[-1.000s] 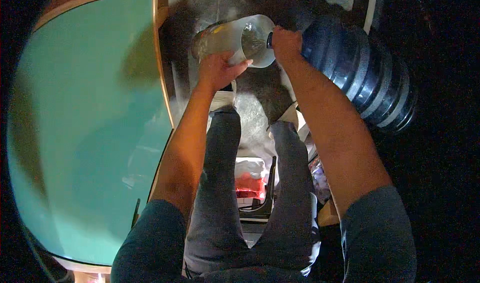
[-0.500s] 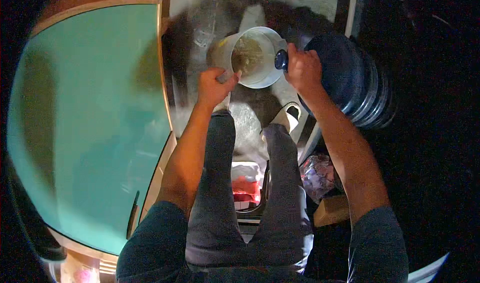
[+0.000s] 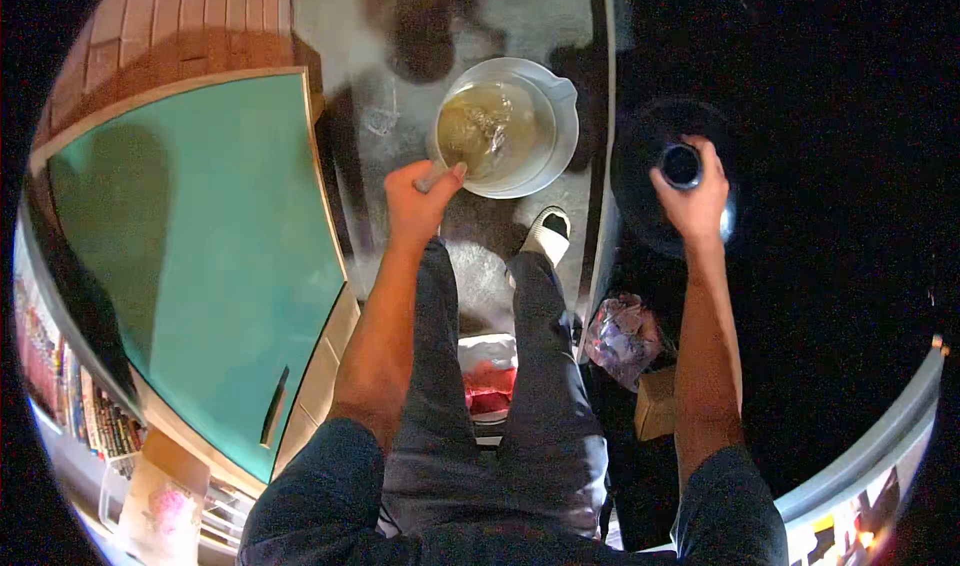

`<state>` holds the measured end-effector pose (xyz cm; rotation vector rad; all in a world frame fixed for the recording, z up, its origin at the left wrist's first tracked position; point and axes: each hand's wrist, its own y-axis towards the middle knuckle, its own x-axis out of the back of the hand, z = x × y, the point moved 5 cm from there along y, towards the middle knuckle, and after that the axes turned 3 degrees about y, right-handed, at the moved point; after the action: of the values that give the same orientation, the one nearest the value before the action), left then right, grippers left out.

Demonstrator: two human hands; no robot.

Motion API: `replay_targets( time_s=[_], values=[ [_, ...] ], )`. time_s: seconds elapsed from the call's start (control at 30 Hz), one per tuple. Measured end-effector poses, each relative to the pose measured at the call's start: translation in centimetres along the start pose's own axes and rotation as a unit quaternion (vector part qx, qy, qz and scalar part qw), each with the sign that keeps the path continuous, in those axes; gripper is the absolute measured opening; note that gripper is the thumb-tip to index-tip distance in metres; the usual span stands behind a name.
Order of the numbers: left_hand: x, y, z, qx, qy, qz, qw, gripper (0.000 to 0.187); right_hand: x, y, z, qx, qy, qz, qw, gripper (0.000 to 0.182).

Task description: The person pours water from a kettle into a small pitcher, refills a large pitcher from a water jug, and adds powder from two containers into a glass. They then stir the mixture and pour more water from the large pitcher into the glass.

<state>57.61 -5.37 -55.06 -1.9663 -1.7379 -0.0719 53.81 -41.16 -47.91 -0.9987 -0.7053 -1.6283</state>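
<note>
A white plastic pitcher with a pouring lip (image 3: 562, 151) holds some rippling, yellowish-looking liquid. At its near left side, my left hand (image 3: 415, 206) is closed around the handle. Off to the right stands a large dark blue water jug (image 3: 640, 201), seen from above and upright, its body mostly lost in the dark. My right hand (image 3: 695, 201) grips the jug's neck (image 3: 682, 166) just below the round mouth. Pitcher and jug are apart.
A green panel with a wooden edge (image 3: 220, 256) fills the left side. Near my legs are a crumpled plastic bag (image 3: 625, 338), a small cardboard box (image 3: 655, 404) and a red-and-white package (image 3: 488, 376). My slippered foot (image 3: 547, 234) is below the pitcher.
The jug has gone from tilted toward the pitcher to upright, and my right hand moved right and down with its neck. The pitcher has tipped more upright, showing more liquid.
</note>
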Motion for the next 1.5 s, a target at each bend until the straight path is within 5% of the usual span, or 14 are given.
replay_targets(
  time_s=[0.13, 0.33, 0.67, 0.83, 0.93, 1.0, 1.1, 1.17, 1.23, 1.27, 1.3, 1.33, 1.4, 1.5],
  values=[
    [1.2, -1.9, -5.8, 0.05, -0.075, -0.037, 0.995, 0.02, 4.4, -2.9, -6.1, -0.091, 0.189, -0.051, 0.976, 0.055],
    [4.0, -2.5, -9.9, -0.038, -0.176, 0.022, 0.983, 0.013, 9.7, -7.5, -10.7, -0.138, 0.103, -0.16, 0.972, 0.048],
    [7.3, -4.8, -16.8, -0.075, -0.153, -0.033, 0.985, 0.029, 13.6, -15.3, -23.4, -0.387, 0.098, -0.321, 0.859, 0.088],
    [9.4, -6.7, -19.4, -0.083, -0.237, -0.053, 0.966, 0.028, 14.2, -16.5, -23.3, -0.407, 0.247, -0.397, 0.785, 0.095],
    [10.7, -7.4, -21.0, -0.082, -0.245, -0.077, 0.963, 0.031, 15.4, -15.2, -20.6, -0.435, 0.04, -0.303, 0.847, 0.093],
    [11.6, -7.6, -22.2, -0.121, -0.22, -0.066, 0.966, 0.032, 16.7, -12.1, -12.1, -0.438, 0.262, -0.419, 0.751, 0.094],
    [13.5, -8.7, -23.6, -0.1, -0.212, -0.043, 0.971, 0.028, 12.4, -17.6, -25.0, -0.421, -0.136, -0.307, 0.843, 0.09],
    [14.6, -9.3, -24.7, -0.122, -0.211, -0.009, 0.97, 0.025, 9.3, -18.9, -22.2, -0.324, -0.193, -0.367, 0.85, 0.08],
    [15.5, -10.0, -27.2, -0.141, -0.229, -0.01, 0.963, 0.029, 9.4, -16.8, -12.1, -0.427, -0.167, -0.256, 0.851, 0.063],
    [15.8, -10.6, -28.5, -0.153, -0.245, -0.011, 0.957, 0.034, 5.3, -18.2, -13.8, -0.385, 0.012, -0.222, 0.895, 0.044],
    [16.1, -11.3, -30.0, -0.168, -0.251, -0.011, 0.953, 0.034, 5.3, -18.6, -8.7, -0.477, 0.302, -0.19, 0.803, 0.027],
    [16.3, -12.2, -30.9, -0.133, -0.25, -0.044, 0.958, 0.029, 6.1, -16.8, -3.2, -0.339, 0.481, -0.176, 0.789, 0.02],
    [17.7, -13.7, -33.0, -0.068, -0.248, -0.103, 0.961, 0.02, 10.3, -14.6, 7.6, -0.277, 0.495, -0.132, 0.813, 0.023],
    [18.8, -15.2, -38.8, -0.144, -0.24, 0.058, 0.958, 0.018, 18.0, -13.7, 19.1, -0.116, 0.606, -0.074, 0.784, 0.044]
  ],
)
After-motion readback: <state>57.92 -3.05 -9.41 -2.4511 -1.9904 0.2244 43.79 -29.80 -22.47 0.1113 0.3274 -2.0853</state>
